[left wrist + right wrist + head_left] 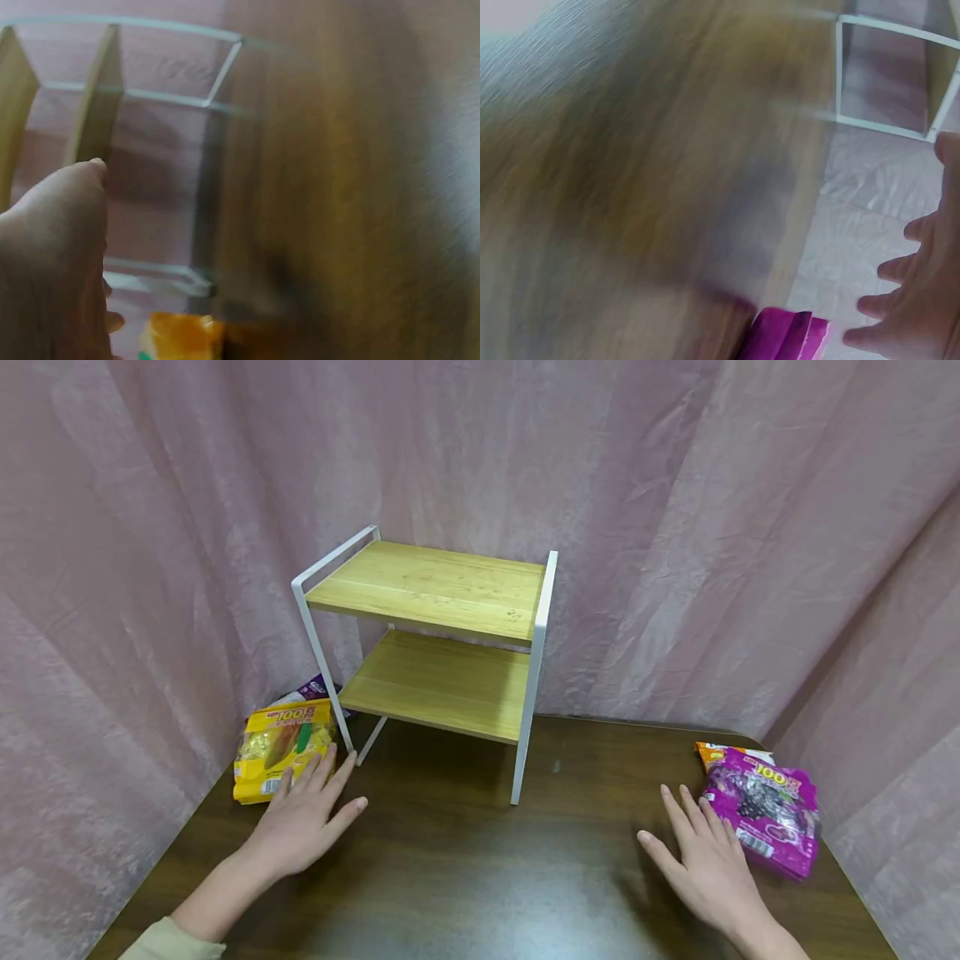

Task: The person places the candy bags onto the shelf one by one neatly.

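My left hand is spread over the table at the left, its fingertips overlapping the lower edge of a yellow candy bag in the head view. Behind that bag a dark purple bag partly shows. At the right my right hand is held with fingers extended, close beside a magenta candy bag with dark berries pictured on it. An orange bag peeks out from behind the magenta one. Neither hand holds anything. In the right wrist view the magenta bag appears below the fingers.
A two-tier shelf with wooden boards and a white metal frame stands at the back of the dark brown wooden table. Pink curtains hang behind and along both sides.
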A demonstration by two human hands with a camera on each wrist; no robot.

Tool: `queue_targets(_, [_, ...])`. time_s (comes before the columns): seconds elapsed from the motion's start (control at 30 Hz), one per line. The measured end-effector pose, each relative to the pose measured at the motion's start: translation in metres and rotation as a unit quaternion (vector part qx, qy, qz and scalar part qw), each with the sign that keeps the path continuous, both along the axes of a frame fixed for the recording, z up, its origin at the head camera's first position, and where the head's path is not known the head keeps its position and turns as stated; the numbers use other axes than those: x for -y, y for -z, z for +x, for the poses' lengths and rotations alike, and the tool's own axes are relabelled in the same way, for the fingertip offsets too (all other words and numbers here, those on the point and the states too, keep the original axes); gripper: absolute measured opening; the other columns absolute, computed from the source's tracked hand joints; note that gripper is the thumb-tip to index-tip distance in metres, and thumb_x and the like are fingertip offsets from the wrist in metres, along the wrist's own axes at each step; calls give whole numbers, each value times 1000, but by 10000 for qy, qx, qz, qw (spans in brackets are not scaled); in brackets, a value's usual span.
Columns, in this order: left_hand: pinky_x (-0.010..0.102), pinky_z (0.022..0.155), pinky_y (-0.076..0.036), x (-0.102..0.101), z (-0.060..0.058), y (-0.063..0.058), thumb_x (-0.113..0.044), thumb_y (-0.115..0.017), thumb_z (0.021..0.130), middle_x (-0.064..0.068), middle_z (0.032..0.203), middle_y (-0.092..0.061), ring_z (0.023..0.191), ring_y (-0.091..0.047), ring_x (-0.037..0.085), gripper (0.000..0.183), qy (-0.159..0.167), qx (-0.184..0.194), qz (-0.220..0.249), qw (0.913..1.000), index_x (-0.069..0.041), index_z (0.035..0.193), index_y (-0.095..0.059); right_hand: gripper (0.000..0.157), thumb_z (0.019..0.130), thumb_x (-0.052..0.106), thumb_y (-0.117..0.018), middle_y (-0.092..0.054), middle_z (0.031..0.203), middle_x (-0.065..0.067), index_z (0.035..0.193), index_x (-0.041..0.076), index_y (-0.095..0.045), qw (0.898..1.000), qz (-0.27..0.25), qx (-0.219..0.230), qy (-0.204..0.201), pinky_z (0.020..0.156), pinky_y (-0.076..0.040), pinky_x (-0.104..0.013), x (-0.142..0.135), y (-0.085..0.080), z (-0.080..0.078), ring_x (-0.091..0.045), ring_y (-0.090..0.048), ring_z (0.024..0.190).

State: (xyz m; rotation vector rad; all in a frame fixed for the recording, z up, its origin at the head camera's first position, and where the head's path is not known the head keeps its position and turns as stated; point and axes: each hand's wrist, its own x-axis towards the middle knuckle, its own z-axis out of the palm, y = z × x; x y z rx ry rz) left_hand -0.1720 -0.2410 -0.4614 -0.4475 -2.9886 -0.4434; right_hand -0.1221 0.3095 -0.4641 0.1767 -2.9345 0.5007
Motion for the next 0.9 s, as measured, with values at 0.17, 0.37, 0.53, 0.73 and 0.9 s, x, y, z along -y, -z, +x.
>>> queue_targets(0.17, [74,114,-9,22,-7,-24,-51,-35,110,28,167,-10,151,-9,50,72,73,565,1145,9918,-9,165,-16,75,107,51,-47,-22,164,-27,164,8,-23,9902,-1307,472,-127,111,-19,-73,7,-20,-6,-53,-19,148])
queue_targets(0.37, [73,115,-2,50,-22,-64,-49,-18,112,32,165,2,150,3,52,73,194,1641,2904,9425,0,163,3,74,110,54,-35,-15,168,-22,165,11,-14,9550,-2646,1332,-178,113,-17,-74,17,-48,-15,-49,-13,150])
queue_targets(0.53, [70,116,-7,72,-37,-103,-63,-8,106,32,165,3,149,-4,55,84,152,2190,4138,8835,-4,161,14,73,111,52,-25,-20,164,-28,164,3,-11,9192,-3585,1566,-448,118,-32,-43,29,-81,-29,-49,-21,149])
queue_targets(0.73, [39,113,-40,92,-62,-144,-73,-17,100,22,169,0,151,-26,35,92,-5,2547,5374,8039,-13,164,11,81,109,60,-25,-27,163,-26,164,4,-7,8634,-4639,1786,-862,100,-47,-20,47,-126,-50,-31,-45,139])
queue_targets(0.9, [41,115,-32,88,-81,-170,-74,-26,99,15,171,-2,152,-26,29,91,-279,2596,5925,7621,-22,165,8,86,107,59,-35,-24,163,-26,164,6,1,8057,-5513,1864,-1104,102,-51,-34,66,-158,-70,-26,-55,131])
